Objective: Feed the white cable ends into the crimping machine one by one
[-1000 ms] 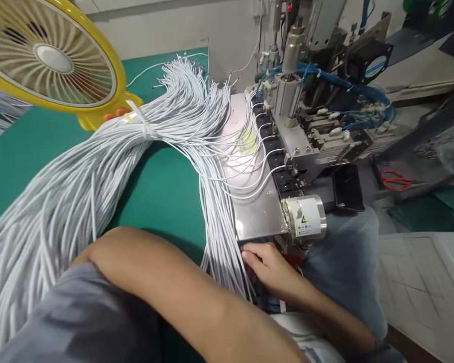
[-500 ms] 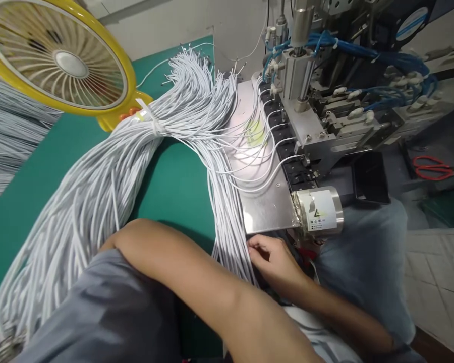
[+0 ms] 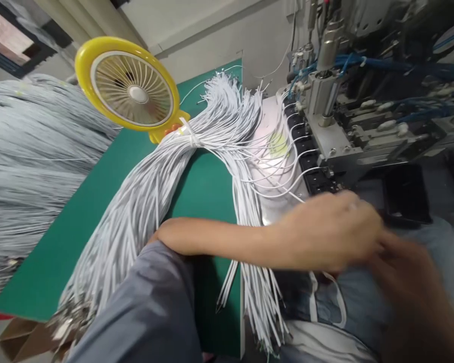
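- Head view: the left hand (image 3: 329, 232) is blurred in front of the machine (image 3: 323, 101), its fingers seemingly curled; I cannot tell whether they hold anything.
- The right hand (image 3: 404, 262) is just beside it, darker and blurred; how wide its fingers are, or what they hold, cannot be told.
- The bundle (image 3: 136, 206) of white wires lies on the green tabletop (image 3: 208, 191), left of and beyond the fingers; a part of it runs beneath the left forearm.
- How far along, by my judgement: partway. Several wires already curve from the bundle into the machine's near edge, just beyond the left fingers; most of the bundle is not led there.
- Counts: two hands, one machine, one tied bundle, one tie (image 3: 192, 141), one yellow fan (image 3: 138, 95) beyond and left of the fingers, one wire heap (image 3: 41, 166) farther left. At least four wires reach the machine; the bundle's are too many to count.
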`<state>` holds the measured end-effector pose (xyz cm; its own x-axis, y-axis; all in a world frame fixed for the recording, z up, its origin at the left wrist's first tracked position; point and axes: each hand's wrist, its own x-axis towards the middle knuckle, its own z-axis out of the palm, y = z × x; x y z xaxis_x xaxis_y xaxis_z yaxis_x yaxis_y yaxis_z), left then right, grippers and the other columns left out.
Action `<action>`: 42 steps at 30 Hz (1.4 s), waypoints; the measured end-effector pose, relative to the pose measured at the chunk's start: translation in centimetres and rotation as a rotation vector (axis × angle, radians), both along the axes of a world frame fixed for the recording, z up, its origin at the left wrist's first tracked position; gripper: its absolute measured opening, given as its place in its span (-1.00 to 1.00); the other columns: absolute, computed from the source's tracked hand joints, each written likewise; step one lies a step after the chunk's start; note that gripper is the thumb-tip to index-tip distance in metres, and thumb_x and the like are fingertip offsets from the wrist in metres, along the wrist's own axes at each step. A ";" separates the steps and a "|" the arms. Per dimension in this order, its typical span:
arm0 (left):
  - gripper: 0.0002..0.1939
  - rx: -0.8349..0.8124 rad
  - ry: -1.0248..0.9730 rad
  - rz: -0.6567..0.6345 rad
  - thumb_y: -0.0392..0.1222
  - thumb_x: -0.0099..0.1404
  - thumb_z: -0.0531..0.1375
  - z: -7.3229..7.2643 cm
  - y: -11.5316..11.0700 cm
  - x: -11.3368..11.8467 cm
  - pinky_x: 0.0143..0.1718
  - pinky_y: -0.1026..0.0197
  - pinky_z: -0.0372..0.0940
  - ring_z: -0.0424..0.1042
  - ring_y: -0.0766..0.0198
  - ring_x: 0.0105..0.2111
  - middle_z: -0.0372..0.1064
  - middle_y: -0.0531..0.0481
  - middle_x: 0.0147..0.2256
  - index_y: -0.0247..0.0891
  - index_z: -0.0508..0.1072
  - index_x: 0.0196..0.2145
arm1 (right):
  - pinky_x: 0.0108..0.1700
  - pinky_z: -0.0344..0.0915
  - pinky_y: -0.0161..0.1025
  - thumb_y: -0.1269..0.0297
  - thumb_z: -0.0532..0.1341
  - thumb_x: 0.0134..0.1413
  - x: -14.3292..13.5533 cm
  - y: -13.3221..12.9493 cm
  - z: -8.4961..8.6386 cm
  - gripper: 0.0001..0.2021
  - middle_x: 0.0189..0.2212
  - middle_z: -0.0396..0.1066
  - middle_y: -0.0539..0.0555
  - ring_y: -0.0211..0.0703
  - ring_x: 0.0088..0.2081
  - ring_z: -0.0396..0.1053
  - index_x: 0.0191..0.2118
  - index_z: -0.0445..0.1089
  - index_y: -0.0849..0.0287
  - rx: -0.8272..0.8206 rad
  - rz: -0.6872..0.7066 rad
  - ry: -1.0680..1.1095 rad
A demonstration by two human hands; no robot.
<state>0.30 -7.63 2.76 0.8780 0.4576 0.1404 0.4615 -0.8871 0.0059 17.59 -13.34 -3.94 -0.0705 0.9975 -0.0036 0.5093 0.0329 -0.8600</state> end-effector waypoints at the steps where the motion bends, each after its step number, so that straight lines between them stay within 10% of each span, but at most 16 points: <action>1: -0.67 -0.001 -0.034 -0.010 -0.15 0.35 -0.06 -0.1 1.2 0.0 -0.26 0.13 0.31 0.31 0.17 -0.25 0.36 -0.18 -0.22 -0.31 0.44 -0.16 | -0.54 0.28 -0.31 0.22 0.19 0.01 0.2 0.3 0.3 -0.85 -0.55 0.46 0.06 -0.15 -0.54 0.40 -0.36 0.47 0.14 0.016 -0.023 0.027; 6: -0.73 -0.365 -0.305 -0.032 -0.26 0.37 -0.05 -2.2 5.0 -0.5 -0.28 0.27 0.25 0.33 0.29 -0.30 0.35 -0.10 -0.32 -0.36 0.40 -0.13 | -0.51 0.30 -0.38 0.29 0.26 -0.07 -0.3 2.5 1.4 -0.93 -0.56 0.45 0.00 -0.25 -0.54 0.39 -0.43 0.44 0.16 0.127 -0.301 0.363; 14: -0.81 -0.463 -0.513 -0.104 -0.33 0.33 0.01 -1.5 6.0 -1.1 -0.39 0.37 0.18 0.29 0.40 -0.41 0.31 -0.02 -0.40 -0.34 0.42 -0.25 | -0.43 0.31 -0.35 0.27 0.25 -0.03 -1.5 5.6 1.0 -0.85 -0.53 0.43 0.02 -0.29 -0.51 0.35 -0.32 0.47 0.19 0.061 -0.172 0.772; 30: -0.81 -0.491 -0.568 -0.011 -0.35 0.29 0.06 -1.7 6.8 -1.0 -0.45 0.35 0.11 0.23 0.43 -0.48 0.27 0.04 -0.50 -0.32 0.48 -0.34 | -0.58 0.04 -0.37 0.39 0.19 -0.01 -1.6 7.7 3.1 -0.86 -0.64 0.18 -0.04 -0.38 -0.60 0.10 -0.45 0.52 0.24 0.417 -0.147 0.226; 37: -0.85 -0.539 -0.652 0.027 -0.39 0.21 0.14 -1.4 6.7 -0.9 -0.52 0.38 0.12 0.22 0.46 -0.56 0.29 0.06 -0.57 -0.33 0.49 -0.45 | -0.63 -0.02 -0.37 0.34 0.21 -0.03 -2.9 8.0 2.8 -0.84 -0.69 0.11 -0.06 -0.38 -0.64 0.04 -0.50 0.51 0.26 0.444 -0.165 0.400; 42: -0.79 -0.133 -0.582 -0.019 -0.39 0.28 0.04 -1.9 6.5 -1.1 -0.57 0.32 0.09 0.17 0.40 -0.57 0.22 0.03 -0.57 -0.38 0.44 -0.44 | -0.57 -0.01 -0.33 0.40 0.14 0.08 -3.8 7.5 2.0 -0.83 -0.67 0.08 -0.05 -0.36 -0.62 0.02 -0.41 0.49 0.24 0.679 -0.263 0.024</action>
